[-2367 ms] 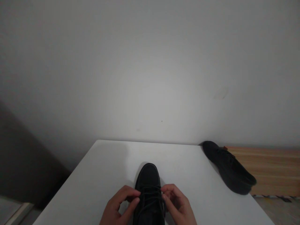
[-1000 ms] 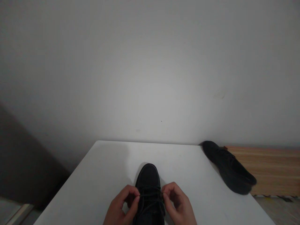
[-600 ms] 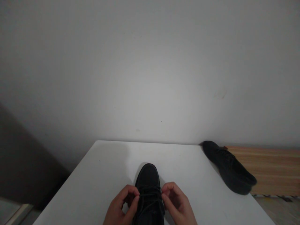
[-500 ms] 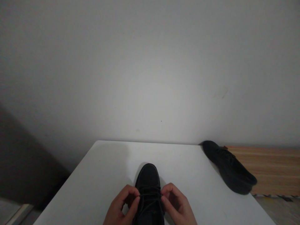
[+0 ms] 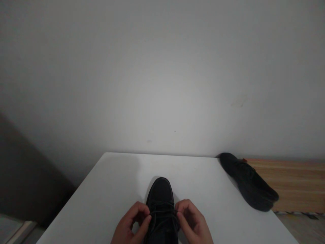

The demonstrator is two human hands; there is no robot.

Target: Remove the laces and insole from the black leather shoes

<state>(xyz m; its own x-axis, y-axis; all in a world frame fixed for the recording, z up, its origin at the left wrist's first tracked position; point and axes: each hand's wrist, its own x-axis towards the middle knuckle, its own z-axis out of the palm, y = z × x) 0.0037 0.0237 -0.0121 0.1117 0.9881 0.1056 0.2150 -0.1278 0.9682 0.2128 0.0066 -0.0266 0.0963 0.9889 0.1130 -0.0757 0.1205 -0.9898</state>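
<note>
A black lace-up shoe (image 5: 160, 191) lies on the white table (image 5: 122, 176), toe pointing away from me, its heel cut off by the bottom edge. Dark shoelaces (image 5: 162, 211) cross its front in several rows. On the shoe's left side, my left hand (image 5: 133, 223) pinches the lace with thumb and forefinger. Opposite it, my right hand (image 5: 193, 222) pinches the lace at the right side the same way. The fingertips hide the short bits of lace between them.
Another black shoe (image 5: 247, 183) rests at the table's right edge, against the back. Beyond that edge is a wood-grain surface (image 5: 294, 184). A pale wall (image 5: 162, 84) rises directly behind the table. At lower left stands a light-coloured object (image 5: 19, 232).
My right hand has shifted slightly right, drawing the lace a little out from the shoe. My left hand has moved very slightly left. Both shoes stay in place.
</note>
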